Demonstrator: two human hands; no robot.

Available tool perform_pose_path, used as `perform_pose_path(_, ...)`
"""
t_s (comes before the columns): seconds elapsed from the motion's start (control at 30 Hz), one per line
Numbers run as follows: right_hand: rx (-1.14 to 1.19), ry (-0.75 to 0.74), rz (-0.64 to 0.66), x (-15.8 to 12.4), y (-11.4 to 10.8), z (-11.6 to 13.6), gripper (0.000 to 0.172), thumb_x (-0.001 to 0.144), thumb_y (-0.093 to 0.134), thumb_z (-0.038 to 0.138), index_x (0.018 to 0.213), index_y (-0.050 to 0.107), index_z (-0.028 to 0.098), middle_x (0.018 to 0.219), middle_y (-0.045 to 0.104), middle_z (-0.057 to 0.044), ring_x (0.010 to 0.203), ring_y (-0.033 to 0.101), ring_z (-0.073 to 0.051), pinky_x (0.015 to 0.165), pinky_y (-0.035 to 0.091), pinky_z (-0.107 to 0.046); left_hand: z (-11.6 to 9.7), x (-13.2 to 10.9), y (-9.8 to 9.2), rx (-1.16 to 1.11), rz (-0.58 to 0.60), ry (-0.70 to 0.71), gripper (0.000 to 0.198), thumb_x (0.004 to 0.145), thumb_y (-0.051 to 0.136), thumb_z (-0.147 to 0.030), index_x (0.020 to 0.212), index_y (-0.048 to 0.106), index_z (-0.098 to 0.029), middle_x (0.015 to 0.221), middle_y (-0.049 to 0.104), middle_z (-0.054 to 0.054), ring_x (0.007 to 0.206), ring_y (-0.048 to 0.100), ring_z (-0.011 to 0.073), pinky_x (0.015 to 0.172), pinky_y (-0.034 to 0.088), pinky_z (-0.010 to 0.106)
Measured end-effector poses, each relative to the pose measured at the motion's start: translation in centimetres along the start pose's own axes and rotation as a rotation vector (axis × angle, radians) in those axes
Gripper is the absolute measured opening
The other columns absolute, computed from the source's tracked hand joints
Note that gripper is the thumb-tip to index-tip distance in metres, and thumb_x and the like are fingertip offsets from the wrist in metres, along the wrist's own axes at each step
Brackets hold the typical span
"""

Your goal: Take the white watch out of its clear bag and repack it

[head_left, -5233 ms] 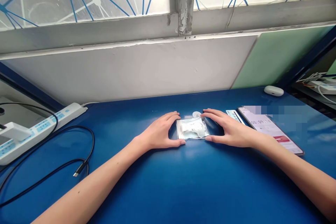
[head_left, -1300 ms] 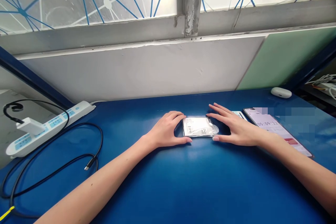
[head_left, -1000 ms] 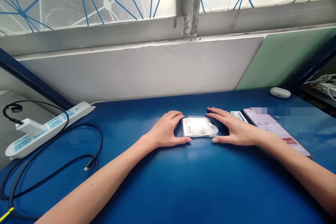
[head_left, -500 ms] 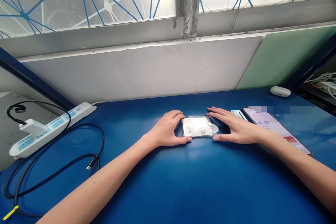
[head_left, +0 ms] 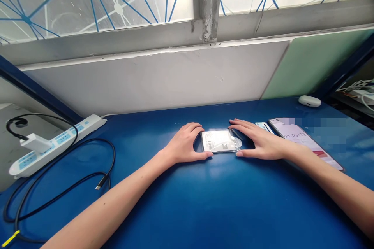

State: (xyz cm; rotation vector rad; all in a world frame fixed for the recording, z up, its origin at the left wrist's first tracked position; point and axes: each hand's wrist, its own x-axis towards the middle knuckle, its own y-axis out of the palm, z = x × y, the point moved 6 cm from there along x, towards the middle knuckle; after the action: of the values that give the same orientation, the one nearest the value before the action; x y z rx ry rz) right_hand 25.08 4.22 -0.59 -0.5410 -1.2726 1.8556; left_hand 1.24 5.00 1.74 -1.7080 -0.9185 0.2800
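A small flat packet (head_left: 219,141) in clear plastic, with a white printed label and a barcode, lies on the blue table. My left hand (head_left: 188,144) rests around its left end, fingers at the far corner and thumb along the near edge. Opposite it, my right hand (head_left: 254,140) curves around the right end, where the plastic has a rounded tab. Thumb and fingers are spread wide on both hands. Fingertips lie at or against the packet's edges; whether they press on it I cannot tell.
Right of my right hand lies a phone (head_left: 304,140) showing a running timer, beside a small light-blue card (head_left: 263,126). A white earbud case (head_left: 309,101) sits farther back. At left are a power strip (head_left: 62,140), a plugged-in charger (head_left: 35,144) and a coiled black cable (head_left: 112,155).
My hands and the packet keep their places on the table. The view has shifted very slightly, and the phone's timer has moved on by a second.
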Motion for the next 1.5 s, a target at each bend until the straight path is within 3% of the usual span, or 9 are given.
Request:
perform_pose_path(0.33,-0.024,-0.006,-0.004,0.1,0.1,0.4,0.084,0.08,0.065,0.063,0.147,0.042,0.019,0.16,0.03,-0.015,0.146,0.027,-0.038,0.115,0.033,-0.055,0.0,0.0,0.2,0.011,0.018,0.021,0.072,0.072,0.072,-0.063,0.123,0.057,-0.015,0.133,0.056,0.018,0.128,0.049,0.036,0.108,0.041,0.05)
perform_pose_path(0.53,-0.015,-0.013,-0.019,0.1,0.3,1.2,0.081,0.081,0.063,0.061,0.146,0.042,0.018,0.16,0.028,-0.016,0.144,0.032,-0.037,0.114,0.037,-0.051,-0.2,-0.1,0.2,0.015,0.074,0.044,0.078,0.077,0.067,-0.066,0.135,0.051,-0.018,0.142,0.05,0.017,0.135,0.042,0.037,0.111,0.036,0.053)
perform_pose_path(0.7,0.026,0.009,-0.043,0.2,0.5,1.9,0.076,0.086,0.06,0.058,0.148,0.038,0.019,0.159,0.031,-0.016,0.145,0.031,-0.036,0.114,0.036,-0.052,0.0,-0.1,0.4,0.023,0.082,0.035,0.074,0.078,0.066,-0.066,0.132,0.056,-0.018,0.143,0.049,0.018,0.135,0.041,0.0382,0.11,0.036,0.054)
perform_pose_path(0.97,0.063,0.095,-0.204,0.9,1.4,3.8,0.055,0.093,0.051,0.053,0.135,0.052,0.017,0.14,0.057,-0.017,0.132,0.05,-0.033,0.109,0.043,-0.051,0.2,-0.2,0.5,0.019,0.059,0.042,0.072,0.076,0.07,-0.065,0.132,0.058,-0.02,0.141,0.05,0.017,0.134,0.042,0.0383,0.109,0.037,0.054)
perform_pose_path(1.1,0.024,0.154,-0.276,1.0,1.4,3.9,0.051,0.092,0.054,0.052,0.128,0.057,0.015,0.132,0.062,-0.018,0.123,0.057,-0.034,0.102,0.049,-0.051,0.2,-0.2,0.5,0.021,0.059,0.042,0.073,0.076,0.069,-0.065,0.132,0.058,-0.02,0.141,0.05,0.018,0.134,0.043,0.0376,0.11,0.037,0.052)
perform_pose_path(1.3,-0.059,0.103,-0.26,1.0,1.6,3.8,0.042,0.1,0.039,0.037,0.13,0.057,0.014,0.135,0.062,-0.016,0.127,0.056,-0.031,0.106,0.047,-0.049,0.2,-0.1,0.5,0.005,0.051,0.04,0.071,0.075,0.07,-0.064,0.131,0.06,-0.021,0.14,0.052,0.016,0.134,0.043,0.0373,0.109,0.038,0.052)
perform_pose_path(1.5,-0.126,0.026,-0.198,1.1,1.9,3.6,0.044,0.102,0.033,0.028,0.137,0.054,0.013,0.141,0.058,-0.013,0.134,0.05,-0.03,0.109,0.045,-0.05,0.1,0.0,0.4,0.009,0.052,0.033,0.069,0.075,0.071,-0.062,0.128,0.061,-0.02,0.139,0.053,0.017,0.133,0.044,0.0382,0.108,0.038,0.052)
